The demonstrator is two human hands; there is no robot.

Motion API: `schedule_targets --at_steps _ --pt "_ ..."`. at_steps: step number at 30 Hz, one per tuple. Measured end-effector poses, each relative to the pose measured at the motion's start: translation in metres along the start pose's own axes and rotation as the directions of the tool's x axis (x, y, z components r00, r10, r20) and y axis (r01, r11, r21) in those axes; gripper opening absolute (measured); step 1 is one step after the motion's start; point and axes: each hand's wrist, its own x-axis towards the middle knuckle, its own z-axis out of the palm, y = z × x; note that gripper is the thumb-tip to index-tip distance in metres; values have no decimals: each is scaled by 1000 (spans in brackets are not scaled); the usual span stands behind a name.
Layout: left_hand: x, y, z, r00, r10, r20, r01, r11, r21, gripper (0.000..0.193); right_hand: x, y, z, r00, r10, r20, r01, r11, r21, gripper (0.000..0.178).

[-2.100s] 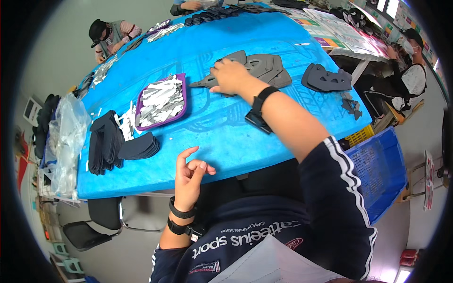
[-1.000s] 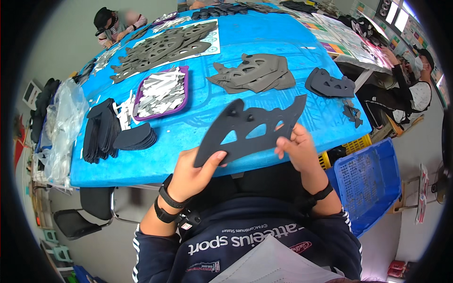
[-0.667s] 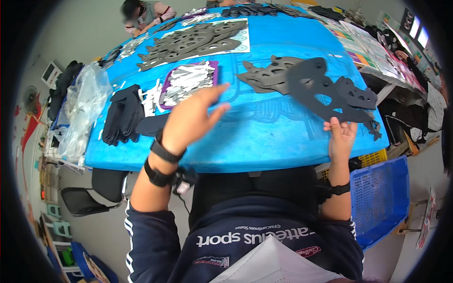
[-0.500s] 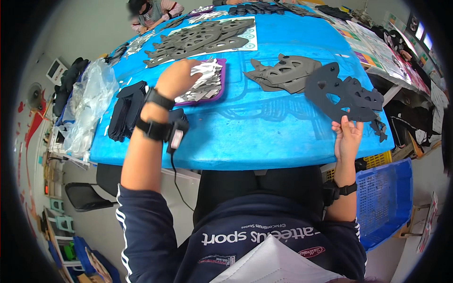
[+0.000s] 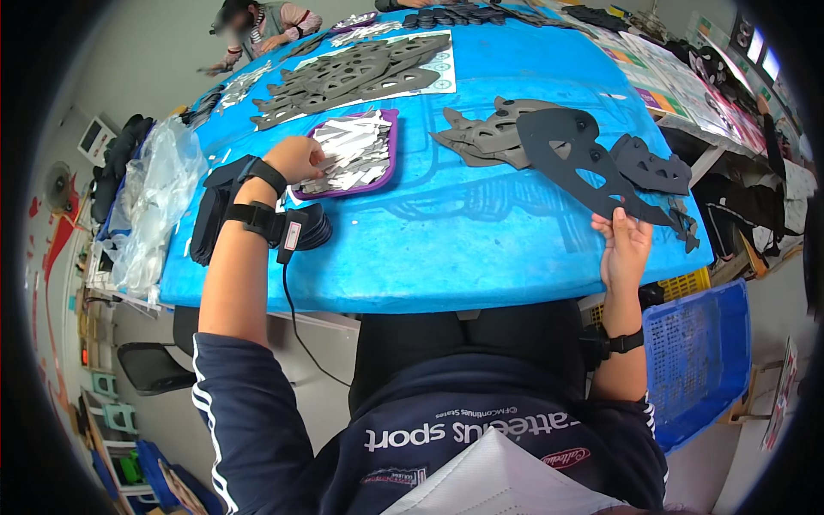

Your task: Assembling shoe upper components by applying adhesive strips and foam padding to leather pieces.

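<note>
My right hand (image 5: 627, 245) pinches the lower edge of a flat, dark grey cut-out piece (image 5: 558, 167) with shaped holes, raised at the right of the table. Behind it lies a stack of similar grey cut-out pieces (image 5: 481, 133); a smaller dark piece (image 5: 654, 165) rests to its right. My left hand (image 5: 294, 160) is at the left edge of a purple tray (image 5: 394, 146) heaped with white strips (image 5: 350, 148). Its fingers are bent beside the strips, and what they hold is hidden. Dark stacked pads (image 5: 210, 219) lie beneath and beside my left wrist.
A large pile of grey cut-outs (image 5: 360, 73) lies farther back on the blue-covered table (image 5: 412, 283). Clear plastic bags (image 5: 163, 197) hang at the left edge. A blue crate (image 5: 695, 360) stands below on the right. Another person (image 5: 270, 30) sits at the far left.
My left hand has moved down and left, from above the purple tray to its left edge. The piece in my right hand has shifted left and turned, uncovering the smaller dark piece.
</note>
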Motion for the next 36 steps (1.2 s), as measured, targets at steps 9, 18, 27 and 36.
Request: schedule_targets --at_steps 9,18,27,36 --pt "-5 -2 -5 998 -3 -65 -5 992 -130 14 1 -1 -4 1000 17 19 -17 1000 4 19" --pt "1 -31 11 999 23 -46 -32 976 -217 5 1 11 -6 998 56 -3 -55 996 65 15" --pt "2 -19 3 993 3 -120 -44 940 -339 13 0 3 3 997 76 -12 -76 997 30 20" --pt "-29 60 -22 846 32 -533 -292 863 -412 12 -2 1 0 997 60 -43 -62 997 -50 17"
